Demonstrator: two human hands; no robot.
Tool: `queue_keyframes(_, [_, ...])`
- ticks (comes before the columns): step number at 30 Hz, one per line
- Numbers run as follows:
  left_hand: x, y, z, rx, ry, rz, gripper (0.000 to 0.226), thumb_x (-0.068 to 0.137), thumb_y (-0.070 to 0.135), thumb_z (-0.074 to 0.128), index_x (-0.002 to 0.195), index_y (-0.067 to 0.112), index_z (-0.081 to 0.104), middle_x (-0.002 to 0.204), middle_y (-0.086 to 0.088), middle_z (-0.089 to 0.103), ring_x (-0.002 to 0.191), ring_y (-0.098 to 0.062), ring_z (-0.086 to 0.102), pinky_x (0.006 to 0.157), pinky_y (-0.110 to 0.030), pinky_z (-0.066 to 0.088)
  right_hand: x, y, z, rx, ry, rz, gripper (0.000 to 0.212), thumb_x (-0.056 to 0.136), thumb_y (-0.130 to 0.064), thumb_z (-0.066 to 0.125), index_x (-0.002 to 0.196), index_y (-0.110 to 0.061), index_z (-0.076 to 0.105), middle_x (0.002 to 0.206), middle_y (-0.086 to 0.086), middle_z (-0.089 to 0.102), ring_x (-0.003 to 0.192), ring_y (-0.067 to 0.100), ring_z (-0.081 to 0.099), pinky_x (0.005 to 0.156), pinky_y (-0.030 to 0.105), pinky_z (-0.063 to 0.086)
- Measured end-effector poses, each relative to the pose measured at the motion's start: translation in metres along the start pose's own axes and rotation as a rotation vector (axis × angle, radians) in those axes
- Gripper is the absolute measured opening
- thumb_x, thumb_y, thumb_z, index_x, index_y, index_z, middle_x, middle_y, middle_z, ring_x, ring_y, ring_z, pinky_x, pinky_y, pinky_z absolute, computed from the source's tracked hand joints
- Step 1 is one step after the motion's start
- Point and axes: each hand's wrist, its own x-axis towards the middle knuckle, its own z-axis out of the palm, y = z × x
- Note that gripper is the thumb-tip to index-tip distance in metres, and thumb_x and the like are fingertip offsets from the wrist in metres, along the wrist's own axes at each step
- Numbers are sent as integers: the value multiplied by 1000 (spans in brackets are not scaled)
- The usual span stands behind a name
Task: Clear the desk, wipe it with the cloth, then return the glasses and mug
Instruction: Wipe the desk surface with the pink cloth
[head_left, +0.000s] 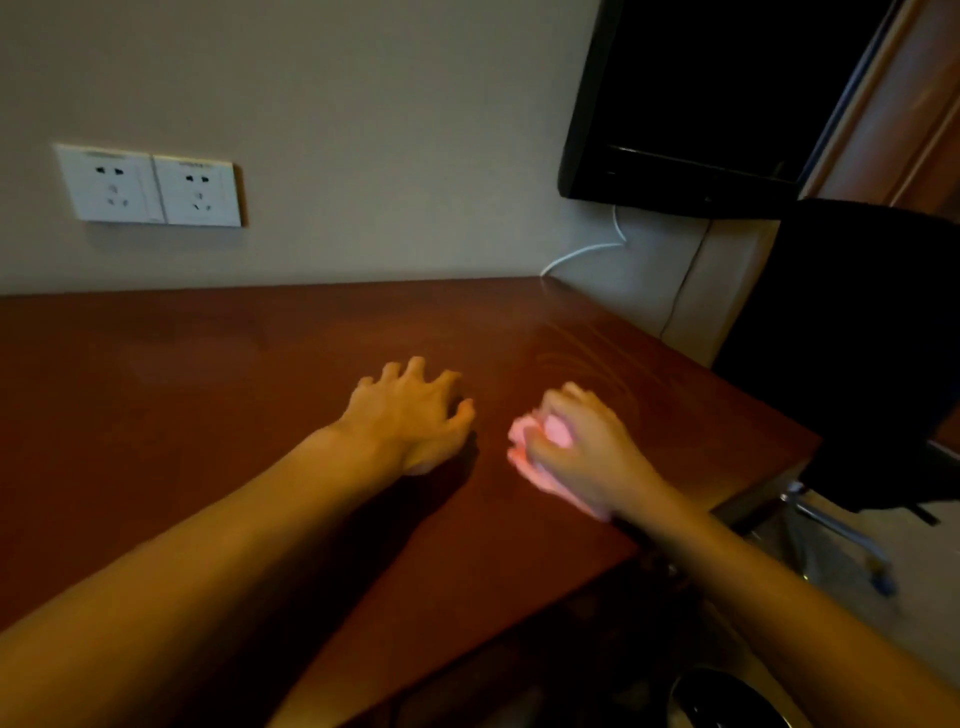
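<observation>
- Head view shows the right hand (576, 447) curled round a bunched pink cloth (540, 447), pressing it onto the desk (208, 405) not far in from the right edge, toward the front.
- Left hand (410, 415) lies just beside it, nearer the middle of the desk, fingers spread and bent with the tips on the wood; it holds nothing.
- By its look the cloth is soft and light and will crumple to any shape; a full-palm hold over the wad, as now, seems best to keep it from sliding out while it is pushed.
- Curved streaks show on the wood toward the far right corner, probably wipe marks.
- Glasses and mug are not in view.
- Nothing stands on the visible desk surface to block a stroke.
- Beyond the right edge stands a dark chair (852, 353); a black screen (696, 104) and a white cable (582, 252) sit by the far right corner, and wall sockets (150, 184) above the far edge.
</observation>
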Motion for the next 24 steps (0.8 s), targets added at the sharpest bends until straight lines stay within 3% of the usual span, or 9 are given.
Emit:
queue_keyframes(3, [-26, 31, 22, -5, 17, 41, 61, 99, 63, 27, 155, 41, 26, 164, -8, 23, 150, -33, 19, 120, -50, 20, 24, 2, 6, -28, 82, 125, 24, 96, -44, 55, 83, -24, 50, 94, -3, 48, 95, 21, 51, 73, 36, 40])
queue_keyframes(7, [-38, 34, 44, -8, -37, 41, 63, 99, 65, 19, 158, 45, 13, 169, -3, 9, 155, -28, 4, 124, -49, 5, -40, 0, -8, 20, -51, -3, 22, 96, -45, 55, 83, -29, 48, 96, -11, 46, 92, 10, 48, 73, 34, 47])
queue_keyframes(10, [-36, 31, 40, -16, -12, 36, 63, 99, 66, 19, 158, 46, 15, 169, -3, 11, 155, -27, 5, 124, -48, 4, -34, 15, -22, 28, -28, 63, 22, 94, -46, 59, 83, -28, 52, 98, -9, 48, 94, 11, 52, 77, 38, 51])
queue_keyframes(13, [-40, 33, 40, -20, -30, 44, 62, 100, 64, 18, 159, 45, 13, 169, -2, 8, 155, -26, 2, 124, -48, 3, 2, 19, -22, -28, 69, 264, 22, 97, -43, 56, 88, -24, 52, 100, -5, 49, 103, 21, 53, 75, 35, 43])
queue_keyframes(15, [-43, 31, 38, -23, -34, 36, 62, 101, 63, 19, 159, 44, 13, 169, -2, 7, 155, -25, 1, 124, -47, 3, -15, 11, -15, -44, 69, 211, 21, 98, -42, 56, 86, -26, 49, 98, -7, 47, 100, 18, 50, 71, 31, 37])
queue_keyframes(18, [-43, 32, 41, -39, -16, 35, 62, 100, 63, 21, 159, 44, 16, 169, -1, 9, 155, -25, 3, 124, -46, 4, -64, 10, -16, 42, 16, 82, 22, 96, -44, 59, 83, -29, 49, 97, -13, 47, 94, 9, 50, 70, 26, 43])
queue_keyframes(20, [-39, 31, 42, -36, 4, 16, 61, 100, 64, 24, 158, 45, 18, 169, -1, 12, 155, -24, 6, 124, -45, 5, -46, 20, -27, -35, 54, 102, 22, 95, -44, 61, 84, -27, 50, 96, -12, 46, 93, 13, 50, 66, 25, 37])
queue_keyframes(24, [-42, 30, 41, -22, -30, 32, 63, 100, 64, 20, 159, 44, 16, 169, -2, 11, 155, -26, 6, 124, -47, 7, 1, 25, -20, -167, 76, 295, 29, 100, -42, 51, 109, -16, 60, 114, 7, 55, 110, 30, 53, 78, 33, 34])
